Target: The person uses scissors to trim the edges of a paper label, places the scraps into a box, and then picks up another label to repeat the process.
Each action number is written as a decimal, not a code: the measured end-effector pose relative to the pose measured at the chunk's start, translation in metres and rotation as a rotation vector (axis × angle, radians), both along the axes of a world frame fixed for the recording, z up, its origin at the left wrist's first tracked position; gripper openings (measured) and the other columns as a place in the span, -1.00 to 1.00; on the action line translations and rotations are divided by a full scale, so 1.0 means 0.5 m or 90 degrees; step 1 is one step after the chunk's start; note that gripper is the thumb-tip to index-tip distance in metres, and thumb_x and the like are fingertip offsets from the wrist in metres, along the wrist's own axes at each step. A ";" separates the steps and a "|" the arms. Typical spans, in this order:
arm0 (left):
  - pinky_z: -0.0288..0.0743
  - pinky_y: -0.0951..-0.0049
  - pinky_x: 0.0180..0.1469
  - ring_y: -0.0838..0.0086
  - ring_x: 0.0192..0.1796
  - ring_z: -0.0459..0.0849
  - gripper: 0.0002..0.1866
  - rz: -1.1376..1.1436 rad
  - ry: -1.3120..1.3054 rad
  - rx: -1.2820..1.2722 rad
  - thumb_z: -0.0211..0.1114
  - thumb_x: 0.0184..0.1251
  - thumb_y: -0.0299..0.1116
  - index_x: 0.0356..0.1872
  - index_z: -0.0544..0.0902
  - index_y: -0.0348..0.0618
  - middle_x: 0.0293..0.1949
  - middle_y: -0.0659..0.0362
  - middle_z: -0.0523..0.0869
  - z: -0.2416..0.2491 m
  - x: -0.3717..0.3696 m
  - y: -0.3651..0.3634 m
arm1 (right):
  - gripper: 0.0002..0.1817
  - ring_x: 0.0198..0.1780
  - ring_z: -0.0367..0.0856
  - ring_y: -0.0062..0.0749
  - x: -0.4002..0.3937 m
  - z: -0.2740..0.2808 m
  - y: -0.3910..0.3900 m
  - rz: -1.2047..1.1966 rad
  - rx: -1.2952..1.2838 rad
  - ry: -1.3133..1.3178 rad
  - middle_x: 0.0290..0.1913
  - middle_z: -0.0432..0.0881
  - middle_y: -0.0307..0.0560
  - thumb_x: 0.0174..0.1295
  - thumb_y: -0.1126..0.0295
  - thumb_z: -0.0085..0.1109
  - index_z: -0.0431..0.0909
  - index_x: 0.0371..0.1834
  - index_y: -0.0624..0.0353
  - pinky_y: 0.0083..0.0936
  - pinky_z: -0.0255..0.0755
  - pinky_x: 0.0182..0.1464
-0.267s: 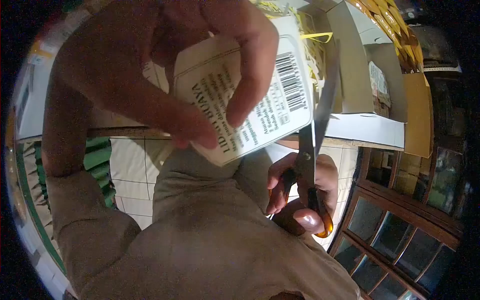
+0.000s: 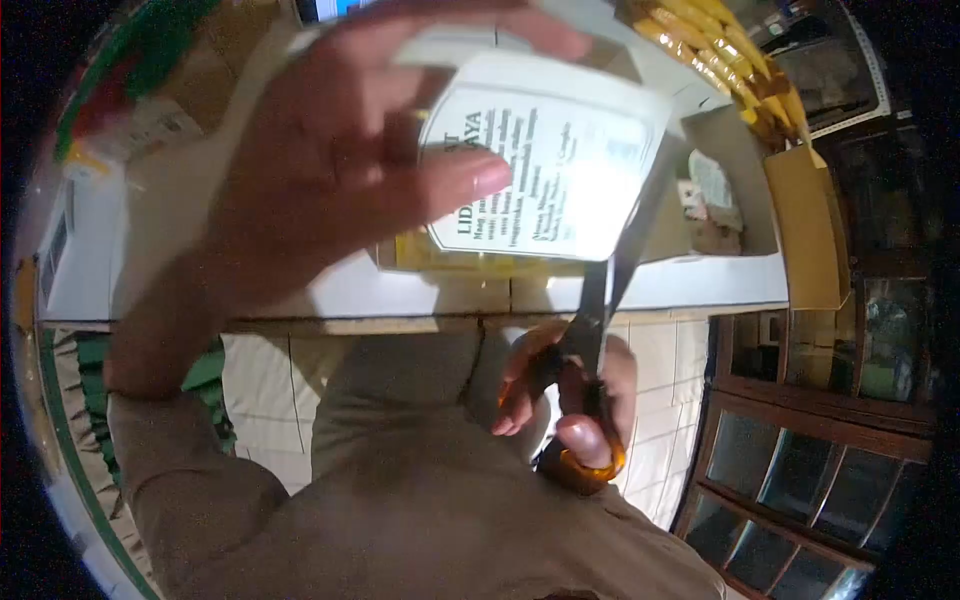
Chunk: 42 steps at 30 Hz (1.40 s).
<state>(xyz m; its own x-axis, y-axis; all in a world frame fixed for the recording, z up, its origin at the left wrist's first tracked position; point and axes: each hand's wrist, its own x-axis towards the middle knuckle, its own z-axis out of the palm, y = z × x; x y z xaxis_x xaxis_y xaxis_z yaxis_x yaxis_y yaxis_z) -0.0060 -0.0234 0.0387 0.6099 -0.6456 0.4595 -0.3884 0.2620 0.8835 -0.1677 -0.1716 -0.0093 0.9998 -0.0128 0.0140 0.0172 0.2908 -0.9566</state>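
Note:
A white printed label with dark lettering and a thin border is in my left hand. My left thumb lies across its left part, with the other fingers around its upper side. My right hand grips scissors with orange and black handles, the thumb through the lower loop. Their blades are parted and point upward, right at the label's lower right corner. One blade passes along the label's right side. Glare washes out part of the print.
An open cardboard box at the right holds some printed pieces. Yellow packets lie behind it. Something yellow shows below the label. The table's front edge runs before my lap.
The label has turned in my left hand and shifted up and right. The scissors have moved slightly left, still parted at its corner. The camera view has shifted a little.

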 end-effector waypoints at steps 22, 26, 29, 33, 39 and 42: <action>0.62 0.49 -0.28 0.40 -0.32 0.65 -0.83 -0.059 -0.050 0.131 0.14 0.09 -0.69 -0.25 0.52 -0.37 -0.27 -0.03 0.58 -0.019 -0.041 0.021 | -0.41 -0.49 0.58 -0.33 0.024 0.006 0.024 0.029 -0.115 -0.029 -0.50 0.52 0.03 -0.13 0.09 0.16 0.38 -0.30 0.54 -0.51 0.51 -0.37; 0.63 0.49 -0.32 0.38 -0.31 0.65 -0.81 -0.046 -0.017 0.053 0.16 0.08 -0.70 -0.24 0.51 -0.37 -0.26 -0.04 0.58 -0.034 -0.048 0.019 | -0.36 -0.48 0.58 -0.31 0.027 0.006 0.020 0.068 -0.125 -0.028 -0.47 0.51 0.04 -0.13 0.06 0.16 0.36 -0.26 0.57 -0.55 0.49 -0.38; 0.63 0.49 -0.34 0.36 -0.31 0.65 -0.79 -0.059 -0.023 0.067 0.16 0.07 -0.70 -0.22 0.50 -0.36 -0.26 -0.05 0.58 -0.032 -0.045 0.020 | -0.35 -0.48 0.59 -0.31 0.029 0.008 0.021 0.067 -0.127 -0.024 -0.48 0.51 0.04 -0.12 0.03 0.15 0.36 -0.27 0.57 -0.57 0.49 -0.38; 0.63 0.48 -0.35 0.37 -0.33 0.65 -0.77 -0.042 -0.085 0.036 0.17 0.07 -0.69 -0.20 0.48 -0.36 -0.26 -0.05 0.58 -0.041 -0.042 0.018 | -0.35 -0.47 0.59 -0.33 0.027 -0.006 0.016 0.073 -0.158 -0.061 -0.47 0.51 0.03 -0.08 -0.01 0.13 0.37 -0.30 0.53 -0.57 0.48 -0.40; 0.61 0.49 -0.35 0.37 -0.34 0.65 -0.75 -0.060 -0.055 0.020 0.18 0.09 -0.66 -0.16 0.46 -0.35 -0.24 -0.04 0.56 -0.044 -0.050 0.020 | -0.48 -0.49 0.56 -0.49 0.022 -0.021 0.025 0.035 -0.097 -0.069 -0.55 0.54 -0.15 -0.21 0.26 0.33 0.43 -0.20 0.37 -0.64 0.39 -0.38; 0.60 0.49 -0.35 0.38 -0.34 0.65 -0.75 -0.048 -0.050 0.022 0.17 0.11 -0.65 -0.15 0.46 -0.34 -0.21 -0.04 0.55 -0.052 -0.053 0.023 | -0.48 -0.49 0.56 -0.48 0.023 -0.027 0.024 0.039 -0.127 -0.097 -0.56 0.54 -0.15 -0.21 0.25 0.33 0.44 -0.20 0.38 -0.64 0.39 -0.40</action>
